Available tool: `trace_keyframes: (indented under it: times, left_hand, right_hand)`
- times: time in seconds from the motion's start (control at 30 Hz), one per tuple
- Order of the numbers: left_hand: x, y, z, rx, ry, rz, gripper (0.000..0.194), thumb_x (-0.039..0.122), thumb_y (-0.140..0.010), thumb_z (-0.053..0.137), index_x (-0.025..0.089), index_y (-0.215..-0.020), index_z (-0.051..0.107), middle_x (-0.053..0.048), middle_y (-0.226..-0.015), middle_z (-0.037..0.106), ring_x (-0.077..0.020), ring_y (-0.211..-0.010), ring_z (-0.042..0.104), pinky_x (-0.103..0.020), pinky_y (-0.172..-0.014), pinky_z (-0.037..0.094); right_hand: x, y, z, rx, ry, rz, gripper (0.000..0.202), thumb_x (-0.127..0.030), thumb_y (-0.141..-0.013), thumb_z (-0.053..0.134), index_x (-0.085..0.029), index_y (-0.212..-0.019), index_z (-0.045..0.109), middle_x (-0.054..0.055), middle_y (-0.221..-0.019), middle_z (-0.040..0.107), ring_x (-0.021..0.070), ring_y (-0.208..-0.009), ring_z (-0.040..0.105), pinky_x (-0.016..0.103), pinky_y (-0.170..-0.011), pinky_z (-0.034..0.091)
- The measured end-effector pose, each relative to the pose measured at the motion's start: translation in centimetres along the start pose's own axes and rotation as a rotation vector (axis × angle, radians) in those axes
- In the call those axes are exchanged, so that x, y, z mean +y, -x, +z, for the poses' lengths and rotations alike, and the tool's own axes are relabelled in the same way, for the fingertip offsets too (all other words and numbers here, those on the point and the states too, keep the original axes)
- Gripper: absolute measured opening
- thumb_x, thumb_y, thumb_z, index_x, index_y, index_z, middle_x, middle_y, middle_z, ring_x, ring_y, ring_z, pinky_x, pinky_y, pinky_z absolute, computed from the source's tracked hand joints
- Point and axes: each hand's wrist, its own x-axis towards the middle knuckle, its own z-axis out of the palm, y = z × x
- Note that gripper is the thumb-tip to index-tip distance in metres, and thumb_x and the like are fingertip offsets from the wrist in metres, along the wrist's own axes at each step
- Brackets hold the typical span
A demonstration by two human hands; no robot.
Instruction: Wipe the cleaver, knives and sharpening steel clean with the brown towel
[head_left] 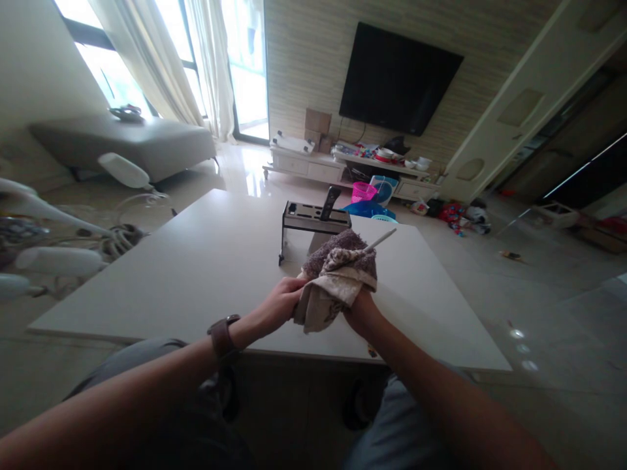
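A brown and beige towel (337, 277) is bunched between my two hands above the white table. From its upper right side sticks out a thin, pale, rod-like thing (382, 239); the rest of that is covered by the cloth. My left hand (289, 297) is closed on the towel's left side, its fingertips hidden behind the folds. On the right side, my right hand (361, 312) is closed on the towel from below, its fingers mostly covered. Just beyond the towel stands a knife rack (313, 219) with a black-handled utensil (330, 202) upright in it.
The white table (220, 261) spreads around my hands. A lamp with white shades (125, 171) stands at the left. Past the table are a pink basket (363, 192), a low cabinet (313, 170) with clutter, a wall television (396, 78) and a grey bench (142, 147).
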Motion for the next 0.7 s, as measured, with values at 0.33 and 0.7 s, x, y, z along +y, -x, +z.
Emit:
trace_keyframes:
  times: [0.33,0.7]
  left_hand:
    - [-0.2,0.0,0.1,-0.018,0.026,0.014,0.033,0.046,-0.077,0.065,0.014,-0.070,0.065,0.004,-0.053,0.049,-0.0076,-0.045,0.040,-0.021,-0.043,0.029]
    - [0.4,0.1,0.2,-0.090,0.034,-0.021,0.050,0.064,-0.087,0.060,0.016,-0.074,0.061,0.006,-0.051,0.043,-0.0068,-0.043,0.032,-0.022,-0.041,0.020]
  right_hand:
    - [-0.4,0.5,0.2,0.079,-0.120,0.039,0.044,-0.032,-0.068,0.084,-0.028,-0.108,0.067,0.001,-0.108,0.078,0.0234,-0.105,0.071,0.043,-0.105,0.055]
    - [-3.5,-2.8,-2.1,0.106,-0.144,-0.192,0.030,-0.037,-0.074,0.078,-0.026,-0.099,0.067,-0.002,-0.103,0.077,0.0185,-0.099,0.071,0.038,-0.103,0.055]
